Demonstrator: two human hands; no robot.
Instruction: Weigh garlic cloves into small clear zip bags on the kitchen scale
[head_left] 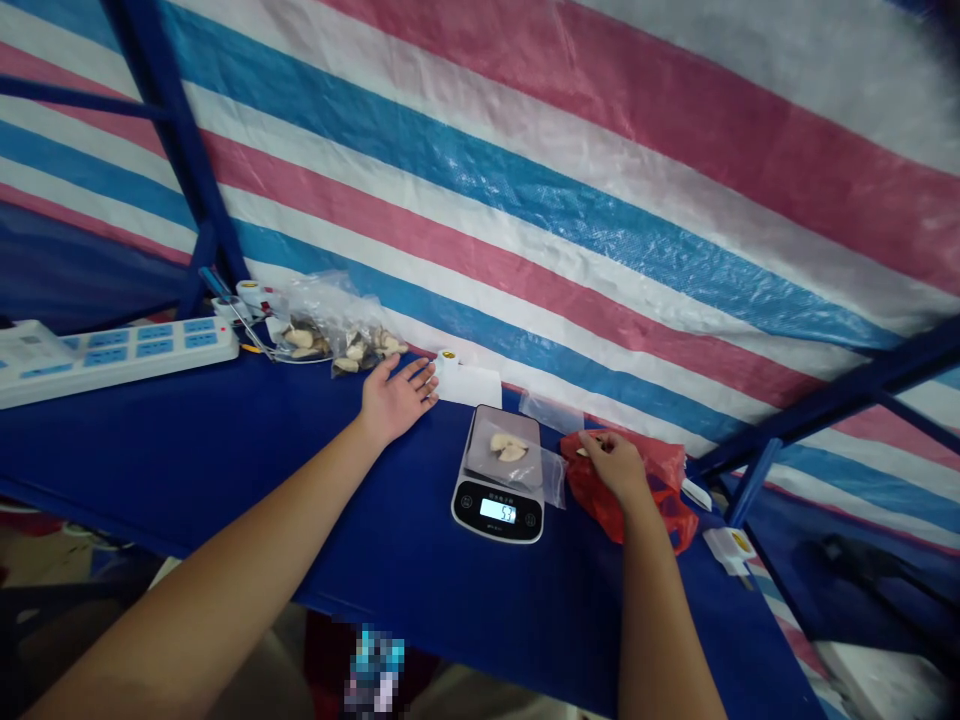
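Note:
A white kitchen scale [499,512] with a lit display, which seems to read 53, stands on the blue table. On its pan lies a clear plastic bag [551,480] with pale slices [510,447] on or in it; which, I cannot tell. My left hand [397,400] rests palm up and open to the left of the scale, fingers spread, holding nothing. To the right, my right hand [611,462] reaches into the mouth of a red plastic bag [660,460]. Its fingers are closed together at a small pale and dark piece, partly hidden.
Clear bags of dark-edged pale slices [360,345] lie at the table's back edge. A white power strip [150,345] runs along the left. White paper [472,385] and another clear bag [551,410] lie behind the scale. Striped sheeting [480,230] and blue frame bars [184,130] border the table [337,545].

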